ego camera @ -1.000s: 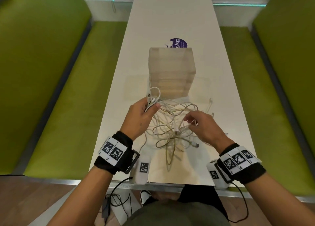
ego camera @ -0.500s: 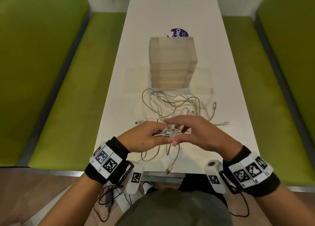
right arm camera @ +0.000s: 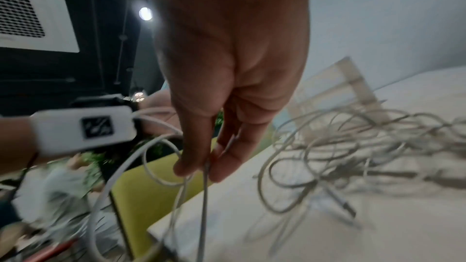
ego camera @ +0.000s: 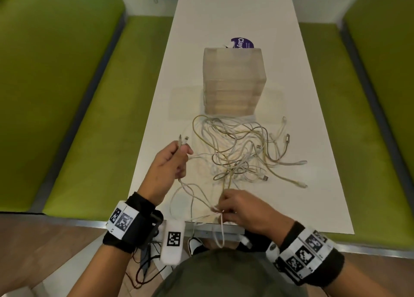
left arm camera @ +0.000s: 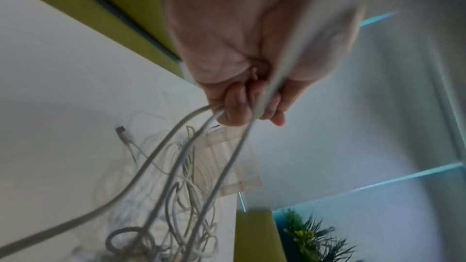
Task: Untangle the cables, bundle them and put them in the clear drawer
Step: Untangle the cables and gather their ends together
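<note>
A tangle of white and yellowish cables (ego camera: 239, 149) lies on the white table (ego camera: 224, 16) in front of a clear stack of drawers (ego camera: 233, 79). My left hand (ego camera: 172, 162) is raised at the table's left edge and grips several cable strands (left arm camera: 201, 146), with two plug ends (ego camera: 182, 139) sticking up above its fist. My right hand (ego camera: 237, 209) is near the table's front edge and pinches cable strands (right arm camera: 205, 168) between thumb and fingers. Loops (ego camera: 192, 198) run between both hands and one hangs over the edge.
Green benches (ego camera: 89, 95) flank the table on both sides. A purple round label (ego camera: 242, 42) lies behind the drawers (right arm camera: 335, 85). Loose plug ends (ego camera: 302, 184) lie at the right of the tangle. Dark cords lie on the floor (ego camera: 143, 267) below the front edge.
My hands have moved apart: the left went up and left with cable ends in its grip, the right pulled back toward the front edge. The strands between them are drawn out.
</note>
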The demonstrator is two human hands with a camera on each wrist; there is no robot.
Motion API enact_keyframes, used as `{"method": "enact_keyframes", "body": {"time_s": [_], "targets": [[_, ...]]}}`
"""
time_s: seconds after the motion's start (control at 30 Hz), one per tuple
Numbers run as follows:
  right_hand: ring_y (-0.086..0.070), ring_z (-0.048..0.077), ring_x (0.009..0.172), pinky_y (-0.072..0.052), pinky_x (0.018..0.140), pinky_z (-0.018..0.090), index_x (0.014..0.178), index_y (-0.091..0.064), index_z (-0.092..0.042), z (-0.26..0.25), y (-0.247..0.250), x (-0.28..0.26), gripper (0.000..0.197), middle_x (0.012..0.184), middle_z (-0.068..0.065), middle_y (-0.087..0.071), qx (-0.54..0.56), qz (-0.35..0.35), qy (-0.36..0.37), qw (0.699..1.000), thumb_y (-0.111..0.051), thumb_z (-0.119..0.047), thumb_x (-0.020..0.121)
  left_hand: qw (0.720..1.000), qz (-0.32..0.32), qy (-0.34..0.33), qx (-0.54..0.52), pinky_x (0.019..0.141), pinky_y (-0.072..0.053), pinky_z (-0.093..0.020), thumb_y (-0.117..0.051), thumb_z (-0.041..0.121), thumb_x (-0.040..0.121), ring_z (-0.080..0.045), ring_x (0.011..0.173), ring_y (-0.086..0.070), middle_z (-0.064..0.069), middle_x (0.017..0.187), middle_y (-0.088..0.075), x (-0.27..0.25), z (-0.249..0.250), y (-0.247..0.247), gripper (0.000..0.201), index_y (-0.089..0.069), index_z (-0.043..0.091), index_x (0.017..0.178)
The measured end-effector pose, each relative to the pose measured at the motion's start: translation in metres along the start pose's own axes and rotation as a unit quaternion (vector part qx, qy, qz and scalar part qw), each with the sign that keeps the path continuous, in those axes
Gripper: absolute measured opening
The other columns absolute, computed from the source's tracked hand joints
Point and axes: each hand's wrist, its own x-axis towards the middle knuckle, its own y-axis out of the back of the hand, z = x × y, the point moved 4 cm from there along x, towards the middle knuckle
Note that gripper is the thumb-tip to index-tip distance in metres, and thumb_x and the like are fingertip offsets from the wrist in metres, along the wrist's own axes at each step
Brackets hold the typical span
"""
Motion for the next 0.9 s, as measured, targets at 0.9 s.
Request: {"method": "enact_keyframes", "body": {"time_s": [0.9], "targets": [[-0.063, 0.01, 0.093, -0.05, 0.085, 0.028, 0.131, -0.047, -0.029, 0.003, -0.006, 0.015, 0.048, 0.112, -0.004, -0.064, 0.158, -0.033, -0.113, 0.98, -0.063, -0.014, 0.088, 0.991, -0.023, 0.02, -0.134, 0.045, -0.023, -0.018, -0.043, 0.031, 0.09, -0.006, 0.044, -0.024, 0.005, 0.054, -0.036, -0.005, -0.001, -0.012, 0.025, -0.053, 0.009, 0.082]]}}
